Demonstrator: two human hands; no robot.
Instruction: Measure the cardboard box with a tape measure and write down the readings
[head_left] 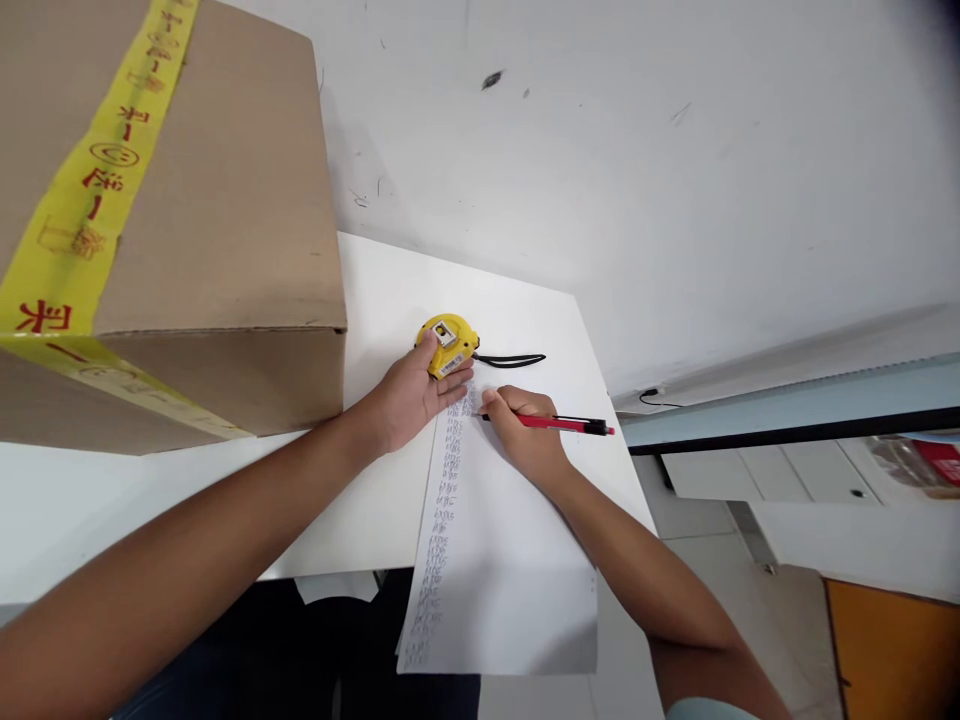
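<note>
One scuffed white wall (637,150) at far edge of bench (487,300); white cabinet fronts (772,472), pale tiled floor (780,610) beyond right edge.

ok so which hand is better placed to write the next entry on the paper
Probably the right hand: it holds the red pen, tip close to the handwriting on the paper. The left hand is occupied with the yellow tape measure.

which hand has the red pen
The right hand, gripping the red pen over the written paper; the left hand holds the yellow tape measure instead.
</note>
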